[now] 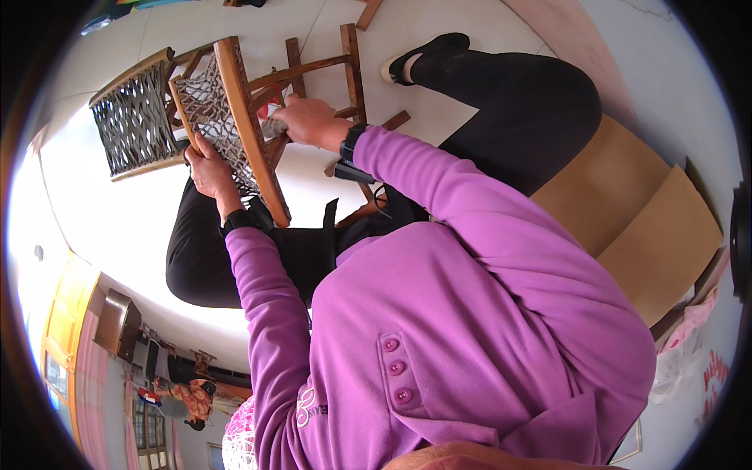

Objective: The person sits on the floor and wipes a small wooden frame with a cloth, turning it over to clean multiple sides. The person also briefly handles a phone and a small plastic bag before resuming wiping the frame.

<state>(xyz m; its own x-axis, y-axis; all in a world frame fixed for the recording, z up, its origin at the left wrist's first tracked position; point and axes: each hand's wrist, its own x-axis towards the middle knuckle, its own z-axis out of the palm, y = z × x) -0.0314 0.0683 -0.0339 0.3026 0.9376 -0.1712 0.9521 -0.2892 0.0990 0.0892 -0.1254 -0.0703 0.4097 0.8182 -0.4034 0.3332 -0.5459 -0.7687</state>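
Observation:
A wooden folding stool with a netted cord seat (214, 111) stands tilted over my lap, its thick front rail (249, 129) running towards my knees. My left hand (212, 175) grips the lower end of the narrower seat rail (183, 114), thumb resting by the netting. On the other side of the thick rail, my right hand (312, 120) is closed around a greyish bundle (274, 127), which looks like cord; my fingers partly hide it. Something red and white (269, 106) shows just behind that bundle. The stool's crossed wooden legs (352, 70) reach out beyond my right hand.
Another wooden stool with a dark strap-woven seat (132, 117) stands to the left. A cardboard box (658, 241) is on my right. Wooden pieces (369, 13) lie on the floor ahead. Across the room, a person (191, 399) is near a doorway with a yellow door (64, 317).

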